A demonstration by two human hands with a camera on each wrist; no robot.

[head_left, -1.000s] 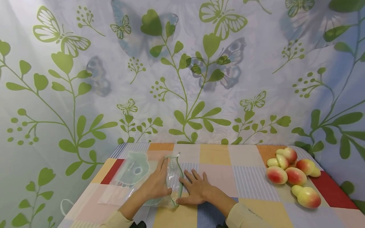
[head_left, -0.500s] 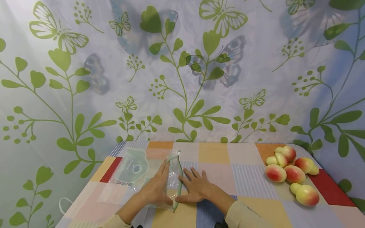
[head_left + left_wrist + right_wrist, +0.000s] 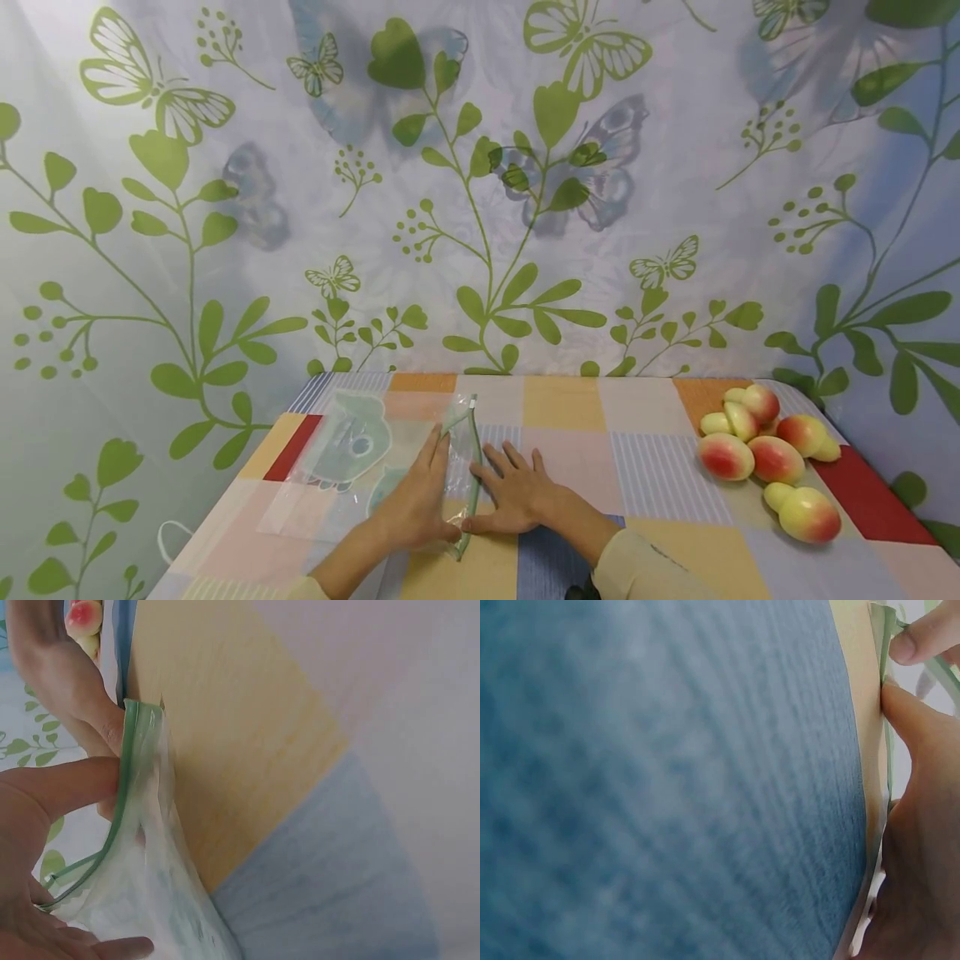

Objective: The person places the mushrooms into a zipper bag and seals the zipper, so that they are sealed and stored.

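A clear plastic zip bag (image 3: pixel 352 450) with pale green cartoon prints lies flat on the table, its green-edged mouth facing right. My left hand (image 3: pixel 416 504) is at that mouth with its fingers extended. In the left wrist view its thumb (image 3: pixel 71 784) touches the green zip strip (image 3: pixel 129 761), and the mouth gapes beneath. My right hand (image 3: pixel 517 492) spreads its fingers over the cloth just right of the strip. Its thumb tip (image 3: pixel 896 701) meets the green edge in the right wrist view, close to the left thumb (image 3: pixel 926 637). The left fingertips are partly hidden by plastic.
Several yellow-and-red, rounded fruit-like pieces (image 3: pixel 776 462) sit in a group at the table's right side. A patchwork cloth (image 3: pixel 570 400) covers the table. Behind it hangs a leaf-and-butterfly curtain (image 3: pixel 480 208). A white loop of cord (image 3: pixel 174 525) shows past the left table edge.
My left thumb has shifted nearer to the front and to the right, toward the right thumb. The near end of the green strip has moved slightly forward. My right hand has stayed in place.
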